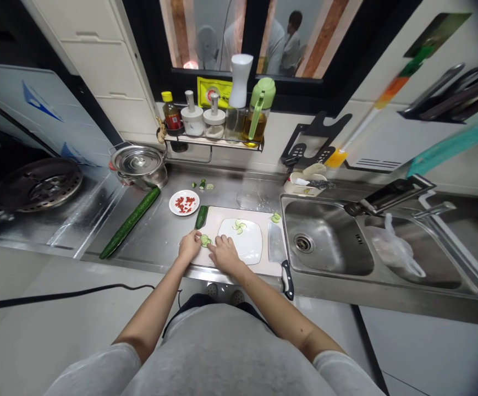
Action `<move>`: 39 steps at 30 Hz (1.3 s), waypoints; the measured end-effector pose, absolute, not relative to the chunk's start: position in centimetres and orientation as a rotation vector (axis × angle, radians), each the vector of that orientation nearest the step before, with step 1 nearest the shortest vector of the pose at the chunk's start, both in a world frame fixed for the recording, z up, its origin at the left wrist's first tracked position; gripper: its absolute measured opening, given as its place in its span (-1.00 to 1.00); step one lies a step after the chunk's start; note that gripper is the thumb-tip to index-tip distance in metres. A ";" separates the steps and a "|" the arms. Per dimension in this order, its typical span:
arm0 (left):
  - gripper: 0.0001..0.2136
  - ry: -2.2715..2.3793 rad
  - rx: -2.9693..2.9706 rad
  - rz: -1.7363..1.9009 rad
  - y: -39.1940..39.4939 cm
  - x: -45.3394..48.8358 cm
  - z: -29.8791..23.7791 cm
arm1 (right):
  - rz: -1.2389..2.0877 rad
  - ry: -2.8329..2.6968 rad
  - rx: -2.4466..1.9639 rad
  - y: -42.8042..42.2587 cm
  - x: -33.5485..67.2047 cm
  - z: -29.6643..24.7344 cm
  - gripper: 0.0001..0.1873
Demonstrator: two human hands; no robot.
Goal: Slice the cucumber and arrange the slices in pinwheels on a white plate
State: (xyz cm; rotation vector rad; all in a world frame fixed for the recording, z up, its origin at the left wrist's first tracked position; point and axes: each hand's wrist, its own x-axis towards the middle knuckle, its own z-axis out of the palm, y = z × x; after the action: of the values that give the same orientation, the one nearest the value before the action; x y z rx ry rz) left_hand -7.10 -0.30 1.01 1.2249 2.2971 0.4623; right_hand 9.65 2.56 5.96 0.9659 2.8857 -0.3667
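Small cucumber slices (205, 240) lie at the left side of the pale cutting board (215, 214), between my two hands. My left hand (189, 247) pinches the slices at their left edge. From the right, my right hand (225, 254) reaches over the board with its fingers apart, one digit touching the slices and others by the plate's edge. On the board rests a white square plate (250, 247) with slices fanned out near its top. A cut cucumber piece (201, 217) sits at the board's upper left corner. The kitchen knife (278, 245) lies along the right edge, its black handle overhanging the front.
A round plate (174, 204) holds red pieces. Left of it are a long cucumber (130, 223) and a steel pot (139, 163). A double sink (329, 242) adjoins the board's right side. More slices (275, 218) lie near it. Bottles (256, 118) fill the wall rack.
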 end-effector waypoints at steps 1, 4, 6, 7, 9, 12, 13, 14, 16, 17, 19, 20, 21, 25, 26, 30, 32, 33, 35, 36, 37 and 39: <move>-0.73 2.298 1.224 0.460 -0.3 -7.1 1.0 | -0.354 2.880 0.962 2.7 9.4 5.7 -0.59; -0.73 2.294 1.225 0.464 -0.4 -7.2 0.9 | -0.325 2.878 0.950 3.0 9.1 5.2 -0.58; -0.74 2.288 1.228 0.482 -0.4 -7.2 0.9 | -0.314 2.883 0.941 3.1 8.9 5.0 -0.58; -0.74 2.288 1.229 0.491 -0.5 -7.1 1.0 | -0.312 2.883 0.939 3.1 8.8 5.0 -0.58; -0.74 2.299 1.229 0.508 -0.5 -7.2 1.1 | -0.316 2.876 0.940 3.1 8.7 5.0 -0.58; -0.74 2.331 1.239 0.557 -0.7 -7.4 1.5 | -0.326 2.862 0.946 3.1 8.6 5.1 -0.60; -0.74 2.329 1.247 0.594 -0.7 -7.6 1.6 | -0.330 2.859 0.948 3.1 8.5 5.1 -0.60; -0.75 2.313 1.255 0.645 -0.7 -7.8 1.7 | -0.336 2.855 0.951 3.1 8.4 5.1 -0.60; -0.75 2.237 1.261 0.784 -0.7 -8.2 1.9 | -0.352 2.843 0.960 3.1 8.3 5.2 -0.60; -0.75 2.177 1.254 0.868 -0.7 -8.4 2.0 | -0.362 2.838 0.966 3.1 8.3 5.2 -0.59; -0.74 2.021 1.221 1.038 -0.7 -8.8 2.3 | -0.392 2.840 0.973 3.1 8.4 5.1 -0.59; -0.74 1.928 1.200 1.114 -0.6 -9.0 2.5 | -0.414 2.851 0.975 3.1 8.6 5.1 -0.59; -0.73 1.830 1.178 1.175 -0.5 -9.2 2.8 | -0.441 2.867 0.985 3.1 8.8 5.2 -0.59; -0.72 1.533 1.099 1.284 -0.2 -9.3 4.2 | -0.601 2.916 1.219 3.7 9.7 5.6 -0.66; -0.72 1.484 1.082 1.289 -0.1 -9.3 4.6 | -0.667 2.918 1.305 3.9 9.9 5.7 -0.66; -0.72 1.313 1.043 1.233 0.2 -8.6 6.0 | -1.251 2.900 1.480 5.0 9.8 6.1 -0.69; -0.72 1.246 1.040 1.182 0.3 -8.2 6.5 | -1.670 2.813 1.449 5.4 9.6 6.1 -0.72; -0.72 1.220 1.038 1.164 0.4 -8.0 6.6 | -1.844 2.754 1.429 5.5 9.6 6.1 -0.74; -0.72 1.188 1.030 1.155 0.6 -7.5 6.8 | -2.068 2.646 1.435 5.6 9.6 6.1 -0.81; -0.72 1.190 1.020 1.162 0.7 -7.2 6.8 | -2.127 2.603 1.463 5.6 9.8 6.1 -0.84; -0.72 1.211 1.004 1.174 0.7 -6.8 6.8 | -2.167 2.566 1.500 5.7 10.0 6.2 -0.85; -0.73 1.308 0.931 1.185 0.8 -6.0 6.7 | -2.229 2.513 1.568 5.8 10.6 6.3 -0.86</move>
State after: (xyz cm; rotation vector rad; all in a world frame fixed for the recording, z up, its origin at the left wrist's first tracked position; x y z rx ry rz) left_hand -5.99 0.85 6.71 0.9313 1.3078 1.1853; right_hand 10.62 5.77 6.31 1.5681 2.5131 -2.2289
